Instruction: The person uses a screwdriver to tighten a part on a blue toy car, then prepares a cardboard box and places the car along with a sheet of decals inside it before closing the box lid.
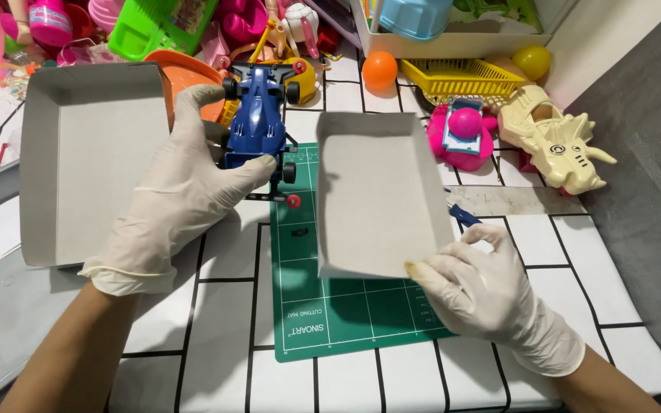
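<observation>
Nearest the camera, two bare forearms reach out over a bench (216, 359) covered in a white sheet ruled with black lines into large rectangles, and both hands wear pale disposable gloves. The right hand (491, 294) grips the near right corner of a shallow grey cardboard tray (380, 195), thumb on top and fingers curled beneath, holding it tilted above a green cutting mat (346, 313) that lies flat on the bench. The left hand (181, 203) is closed around the rear of a blue toy racing car (258, 122), thumb and forefinger pinching its body, with the car's red-hubbed black wheels just past the mat's far edge. Left of that hand lies a larger grey cardboard tray (86, 160), resting open side up. Beyond the right hand a small blue object, possibly a tool handle, peeks out beside the tray. Farther off sit a pink toy (464, 138), a cream dinosaur-head toy (556, 141), a yellow basket (460, 76) and an orange ball (379, 70). At the back a heap of bright plastic toys (154, 27) crowds the bench edge, while dark grey flooring shows along the right.
</observation>
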